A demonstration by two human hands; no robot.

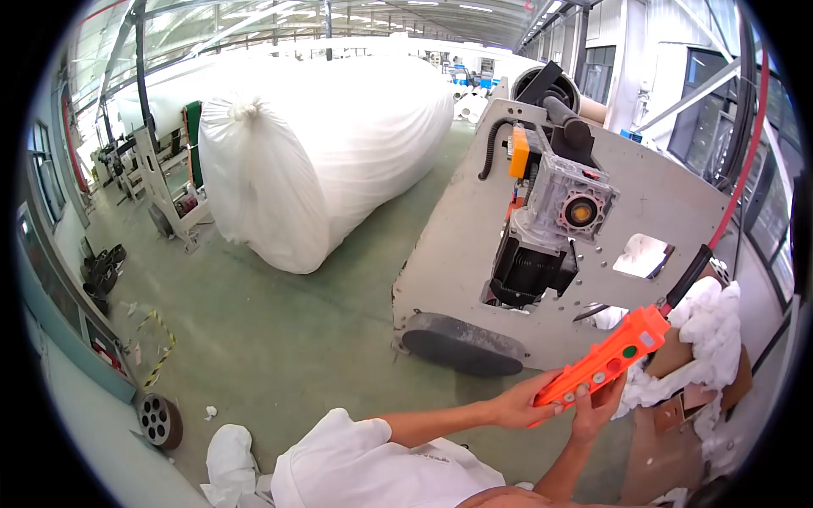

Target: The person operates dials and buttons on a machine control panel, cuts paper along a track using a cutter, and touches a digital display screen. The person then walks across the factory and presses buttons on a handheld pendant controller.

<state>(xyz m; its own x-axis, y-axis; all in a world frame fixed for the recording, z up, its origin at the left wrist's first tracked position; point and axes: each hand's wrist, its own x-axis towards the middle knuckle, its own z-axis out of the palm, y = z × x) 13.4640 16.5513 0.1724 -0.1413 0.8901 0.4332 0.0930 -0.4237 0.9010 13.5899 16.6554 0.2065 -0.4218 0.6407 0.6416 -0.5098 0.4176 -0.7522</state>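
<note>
An orange push-button pendant control [605, 360] is held at a slant in front of me, to the right. Green, red and pale buttons line its face. Its lower end is gripped by my left hand [527, 401], with the fingers closed around it. Beneath the middle, my right hand [597, 410] is wrapped around the housing, its thumb up by the lower buttons. I cannot tell whether the thumb presses one. From the pendant's top, a black sleeve [688, 278] leads into a red cable [745, 173] that runs upward.
A grey machine frame [449, 279] with a motor and gearbox [542, 229] stands ahead. Left of it is a huge white wrapped roll [356, 144] over the green floor [296, 339]. White scraps and cardboard [716, 339] lie at right; a round holed block [159, 421] sits at lower left.
</note>
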